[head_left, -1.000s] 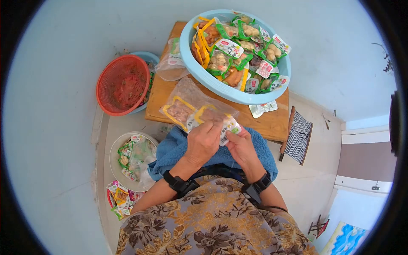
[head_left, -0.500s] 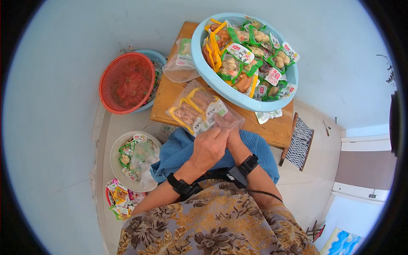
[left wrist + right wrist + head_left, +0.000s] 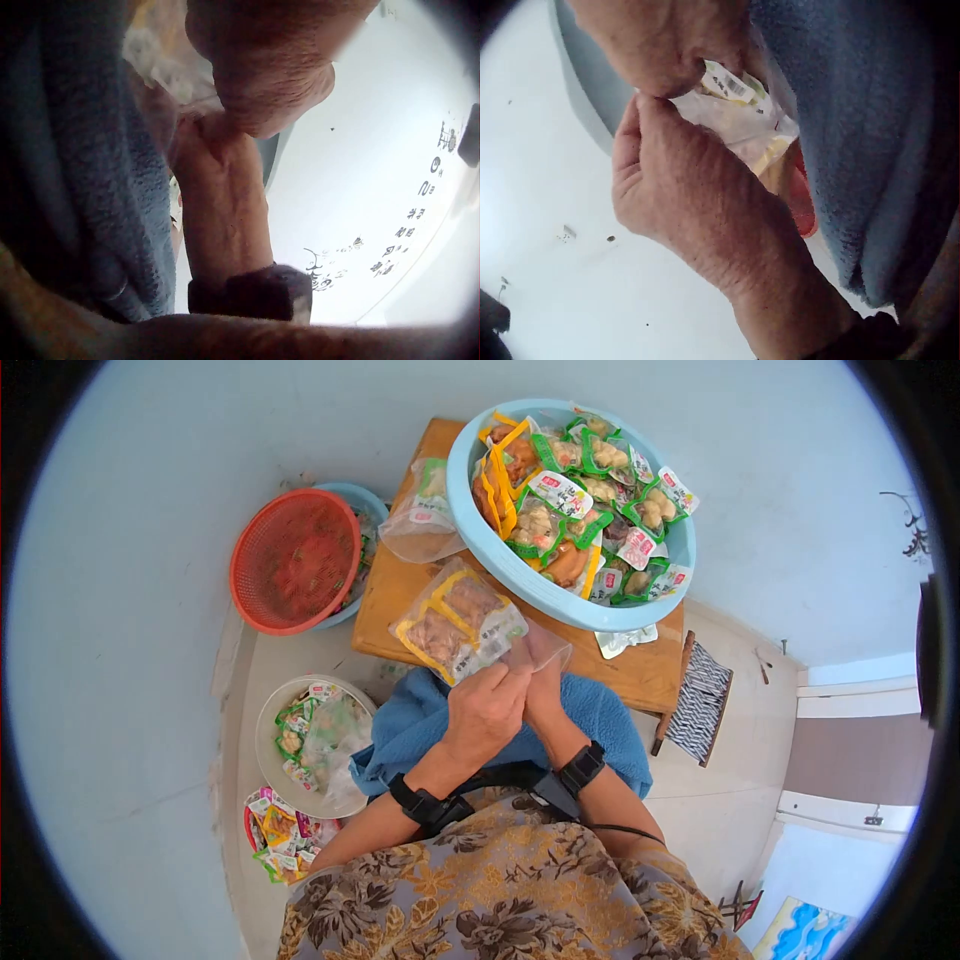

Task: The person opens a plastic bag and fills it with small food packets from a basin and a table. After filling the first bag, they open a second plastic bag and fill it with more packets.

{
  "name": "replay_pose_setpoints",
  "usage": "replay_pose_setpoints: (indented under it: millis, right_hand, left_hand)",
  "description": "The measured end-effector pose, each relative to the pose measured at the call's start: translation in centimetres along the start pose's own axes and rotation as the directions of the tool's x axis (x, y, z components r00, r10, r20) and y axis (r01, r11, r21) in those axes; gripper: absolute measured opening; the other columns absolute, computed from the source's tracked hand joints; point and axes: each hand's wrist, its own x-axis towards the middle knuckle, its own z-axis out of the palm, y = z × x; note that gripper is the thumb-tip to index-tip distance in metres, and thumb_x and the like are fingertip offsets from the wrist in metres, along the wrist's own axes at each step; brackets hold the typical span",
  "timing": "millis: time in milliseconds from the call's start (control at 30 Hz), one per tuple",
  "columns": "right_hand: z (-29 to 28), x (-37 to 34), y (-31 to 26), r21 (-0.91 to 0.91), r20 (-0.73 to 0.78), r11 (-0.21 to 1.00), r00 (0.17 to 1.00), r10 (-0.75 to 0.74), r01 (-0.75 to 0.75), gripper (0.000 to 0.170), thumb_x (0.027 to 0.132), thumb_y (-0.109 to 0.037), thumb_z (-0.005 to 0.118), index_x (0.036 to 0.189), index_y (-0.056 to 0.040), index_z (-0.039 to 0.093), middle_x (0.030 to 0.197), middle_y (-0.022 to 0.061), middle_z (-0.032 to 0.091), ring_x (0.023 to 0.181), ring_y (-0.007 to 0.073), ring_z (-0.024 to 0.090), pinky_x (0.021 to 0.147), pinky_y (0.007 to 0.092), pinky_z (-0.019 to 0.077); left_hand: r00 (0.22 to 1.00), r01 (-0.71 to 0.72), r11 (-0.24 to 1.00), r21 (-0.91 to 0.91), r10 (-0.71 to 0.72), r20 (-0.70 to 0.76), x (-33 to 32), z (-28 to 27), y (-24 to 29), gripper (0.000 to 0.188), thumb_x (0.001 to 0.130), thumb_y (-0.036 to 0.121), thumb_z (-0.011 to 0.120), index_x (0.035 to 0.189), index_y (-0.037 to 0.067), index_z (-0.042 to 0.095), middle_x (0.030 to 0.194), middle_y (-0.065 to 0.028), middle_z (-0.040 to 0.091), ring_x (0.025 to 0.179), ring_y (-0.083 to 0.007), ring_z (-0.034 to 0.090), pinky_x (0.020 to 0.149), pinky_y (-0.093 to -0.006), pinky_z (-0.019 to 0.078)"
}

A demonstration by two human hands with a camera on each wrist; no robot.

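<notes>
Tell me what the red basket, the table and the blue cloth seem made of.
Red basket: likely plastic, smooth rim, wall full of even holes.
Table: probably varnished wood, judging by its brown grain.
Blue cloth: fleece or towelling, with a matte, fuzzy nap.

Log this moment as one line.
left hand: grips clear bag | right hand: grips clear bag | clear bag: yellow-edged packs inside | blue basin: on wooden table

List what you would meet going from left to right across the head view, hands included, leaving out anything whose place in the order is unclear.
Red basket, left hand, right hand, woven stool, brown panel.
</notes>
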Motion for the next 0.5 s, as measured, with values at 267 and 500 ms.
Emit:
replay_pose_setpoints:
  millis: [267,500]
  right_hand:
    - [-5.6,-3.7,-3.8,-0.212,0.032,0.949,0.969,0.246,-0.234,0.021,0.095,-0.008,0.058,0.11,0.0046,0.066,0.083,0.0115,0.071,0.077,0.0211,0.069,0.069,0.0344,0.0541]
    - [-10.1,1.7,-12.7,-0.318,-0.173,0.948,0.981,-0.086,0.027,0.022,0.094,-0.011,0.063,0.109,0.0051,0.067,0.083,0.0085,0.071,0.077,0.0144,0.068,0.068,0.03,0.0541]
  left_hand:
    - [0.999,0.044,0.998,-0.044,-0.045,-0.025,0.0,0.1,-0.5,0.015,0.083,0.003,0.07,0.098,0.005,0.07,0.073,-0.0104,0.055,0.062,-0.0302,0.06,0.054,-0.0382,0.0482]
    - [0.999,0.044,0.996,-0.075,-0.044,0.002,-0.3,0.1,-0.7,0.015,0.084,0.005,0.069,0.099,0.005,0.069,0.076,-0.0108,0.058,0.066,-0.0301,0.062,0.057,-0.0385,0.0507]
